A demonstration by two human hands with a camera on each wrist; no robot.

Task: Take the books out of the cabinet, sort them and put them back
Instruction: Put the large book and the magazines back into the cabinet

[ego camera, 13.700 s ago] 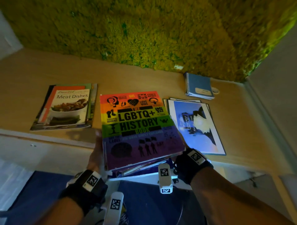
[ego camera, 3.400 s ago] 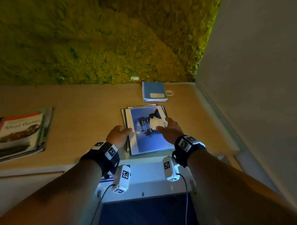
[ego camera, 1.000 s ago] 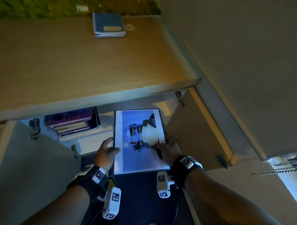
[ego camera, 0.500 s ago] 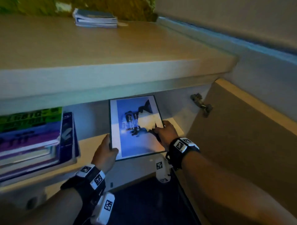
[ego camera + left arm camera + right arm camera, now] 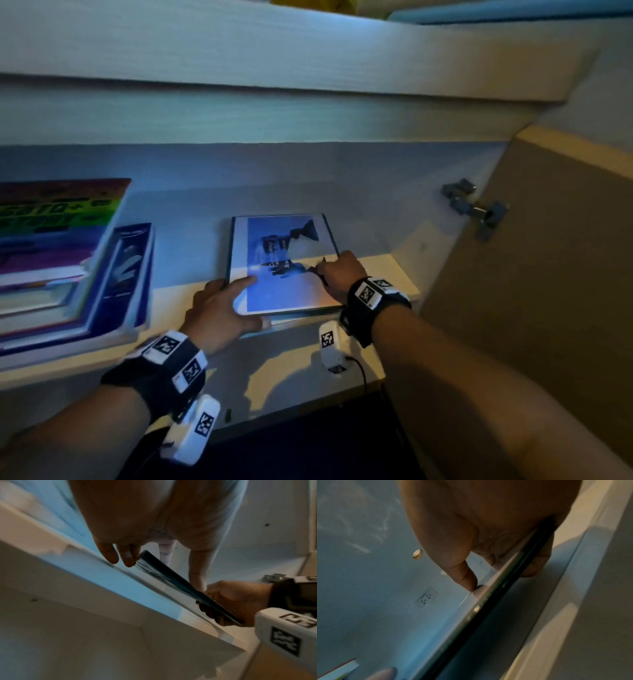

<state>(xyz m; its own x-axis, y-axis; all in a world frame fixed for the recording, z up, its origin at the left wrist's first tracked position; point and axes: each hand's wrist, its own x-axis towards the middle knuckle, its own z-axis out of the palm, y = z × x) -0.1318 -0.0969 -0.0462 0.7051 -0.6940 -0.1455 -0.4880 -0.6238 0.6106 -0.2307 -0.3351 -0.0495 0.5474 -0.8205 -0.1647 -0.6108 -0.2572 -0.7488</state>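
A thin blue-covered book (image 5: 284, 267) lies low over the cabinet shelf (image 5: 383, 270), still slightly tilted in the left wrist view. My left hand (image 5: 222, 308) holds its near left corner, with one finger across the cover. My right hand (image 5: 337, 274) pinches its right edge, thumb (image 5: 467, 578) on top and fingers underneath. The left wrist view shows the book (image 5: 171, 580) edge-on between both hands. In the right wrist view its dark edge (image 5: 488, 608) runs diagonally. A stack topped by a rainbow-covered book (image 5: 58, 240) lies on the same shelf at the left.
The cabinet door (image 5: 534, 291) stands open on the right, with a metal hinge (image 5: 476, 209) near my right hand. The countertop's thick front edge (image 5: 274, 44) overhangs the shelf. There is bare shelf between the stack and the blue book.
Both hands carried the blue book from the countertop down into the cabinet. Over the last half second it moved deeper and lower onto the shelf, right of the stack.
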